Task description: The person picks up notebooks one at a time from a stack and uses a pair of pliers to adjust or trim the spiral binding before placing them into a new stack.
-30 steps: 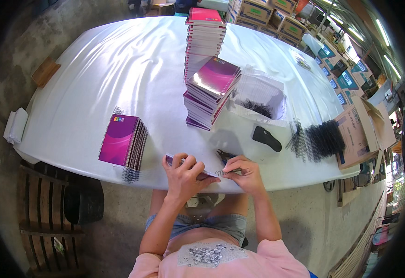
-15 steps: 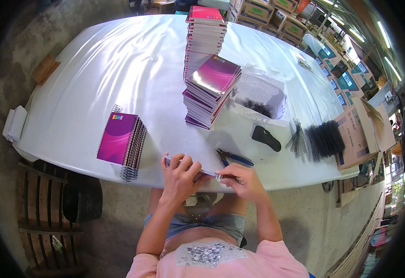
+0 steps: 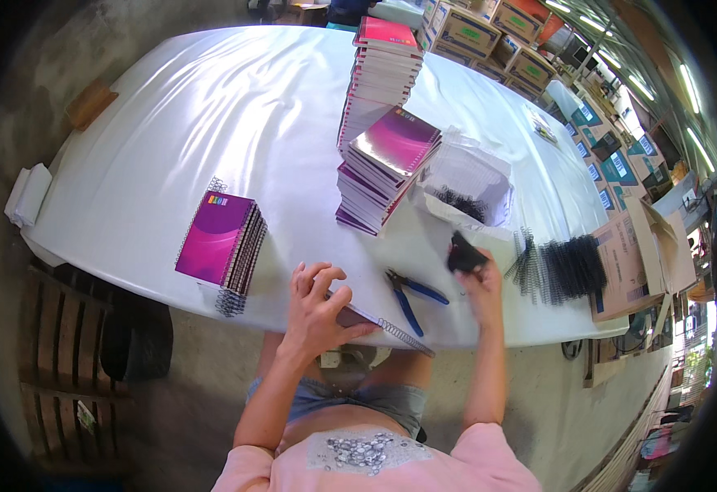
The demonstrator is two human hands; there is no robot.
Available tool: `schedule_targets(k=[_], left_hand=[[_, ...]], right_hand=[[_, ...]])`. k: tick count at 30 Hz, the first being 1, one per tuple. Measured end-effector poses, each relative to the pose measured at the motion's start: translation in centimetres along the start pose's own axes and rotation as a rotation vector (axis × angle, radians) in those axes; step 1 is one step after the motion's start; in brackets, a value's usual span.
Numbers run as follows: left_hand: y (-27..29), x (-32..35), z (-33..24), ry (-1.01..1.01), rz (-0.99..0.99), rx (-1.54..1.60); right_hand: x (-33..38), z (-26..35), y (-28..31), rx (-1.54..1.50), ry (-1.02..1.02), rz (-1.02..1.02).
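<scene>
Fingers: left hand [image 3: 313, 307] has its fingers spread flat on a spiral notebook [image 3: 379, 325], pressing it down at the near table edge. The right hand [image 3: 481, 283] has its fingers closed around a small black thing [image 3: 463, 254], lifted a bit above the table.
Notebook: it lies right at the edge of the white table [image 3: 211, 123], and one corner pokes out over the floor. Only one hand pins it, so I think it could slip off and fall if the hand lets up.
Black thing: I cannot tell what it is. It is held by the fingertips, so it might drop.
Pliers: blue-handled pliers [image 3: 412, 295] lie between the two hands, near the edge too. A bump from an arm could knock them down.
Wire coils: a bunch of black spiral coils [image 3: 568, 266] lies just right of the right hand. They could tangle or roll if pushed.
Stacks: a tall pile of notebooks [image 3: 383, 70] stands behind a shorter, crooked pile [image 3: 383, 176]. The short one looks uneven and might slide.
Side pile: a small purple stack [image 3: 219, 242] sits to the left, well apart from the hands.
</scene>
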State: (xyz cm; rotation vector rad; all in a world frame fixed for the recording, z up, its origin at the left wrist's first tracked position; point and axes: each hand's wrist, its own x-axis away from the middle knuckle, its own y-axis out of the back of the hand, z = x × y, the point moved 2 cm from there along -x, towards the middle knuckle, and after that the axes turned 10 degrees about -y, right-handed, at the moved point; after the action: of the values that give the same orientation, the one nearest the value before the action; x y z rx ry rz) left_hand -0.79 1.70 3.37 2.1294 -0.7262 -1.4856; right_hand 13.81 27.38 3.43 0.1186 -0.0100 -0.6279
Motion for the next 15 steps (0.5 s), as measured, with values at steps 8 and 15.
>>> schedule_targets(k=[8,15], left_hand=[[-0.2,0.0,0.2,0.024,0.040,0.027],[-0.2,0.2,0.5,0.005,-0.019,0.034]], right_hand=[[1.8,1.3,-7.3,-0.438,0.222,0.552],[1.6,2.2,-7.4,-0.387,0.232,0.685]])
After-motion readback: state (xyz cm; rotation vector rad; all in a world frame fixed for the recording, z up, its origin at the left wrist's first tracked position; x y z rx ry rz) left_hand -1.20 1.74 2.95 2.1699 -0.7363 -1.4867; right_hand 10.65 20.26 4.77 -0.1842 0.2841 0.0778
